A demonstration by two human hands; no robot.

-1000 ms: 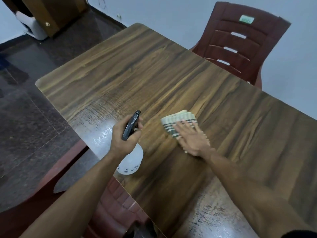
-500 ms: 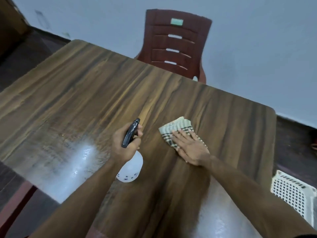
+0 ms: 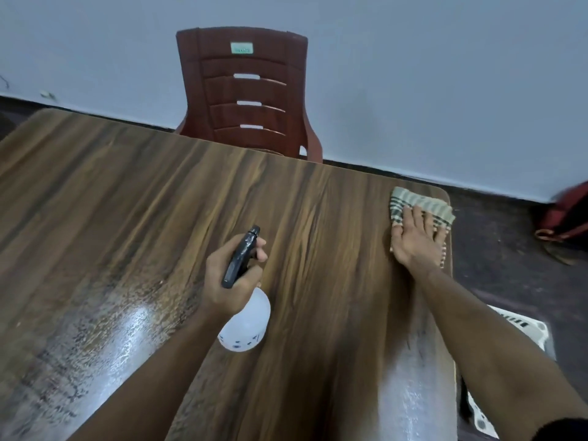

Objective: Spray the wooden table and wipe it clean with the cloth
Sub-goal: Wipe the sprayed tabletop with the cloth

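Note:
The wooden table [image 3: 133,202] fills the view, with wet sheen at the near left and near right. My left hand [image 3: 227,275] grips a spray bottle [image 3: 246,323] with a black trigger head and a white body, held above the table's middle. My right hand [image 3: 413,240] presses flat with straight fingers on a striped cloth [image 3: 416,202] at the table's far right corner, close to the edge.
A dark red plastic chair [image 3: 245,90] stands behind the table's far edge against a pale wall. A white perforated basket [image 3: 528,329] sits on the dark floor at the right. A red object [image 3: 569,214] lies on the floor further right.
My right hand has slid the cloth from the table's middle out to the far right corner. The view has swung right. My left hand still holds the bottle in place.

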